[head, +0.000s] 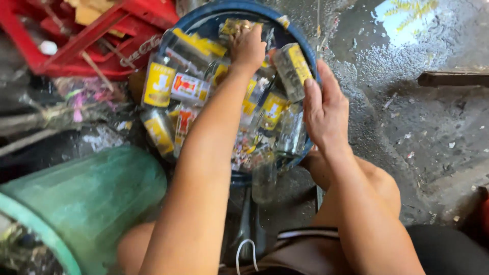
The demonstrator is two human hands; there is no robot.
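Wet, dark concrete ground point(407, 117), littered with small scraps and holding a puddle at the upper right, forms the setting, seen from above by a crouching person whose knees show at the bottom. A blue round basin point(300, 38) sits at centre, filled with clear glass bottles point(191, 89) lying on their sides, most bearing yellow or red-and-white labels; some lie in water with loose label fragments floating among them. The left hand point(248, 48) reaches to the far side of the basin, its fingers curled over a yellow-labelled bottle at the rim; the exact closure of the grip cannot be told, since the fingertips are hidden behind the knuckles. The right hand point(325, 109) is clamped on a tilted bottle with a yellow label point(291, 69) at the basin's right edge, fingers wrapped along its side. One bare bottle point(264, 181), free of any label, hangs over the near rim of the basin, and another clear one stands beside the right wrist. Judged from this, only a few bottles appear stripped and the greater number remain labelled. A green plastic bin point(91, 203) lies at lower left, and a red crate point(91, 35) stands at upper left, beside scattered debris.
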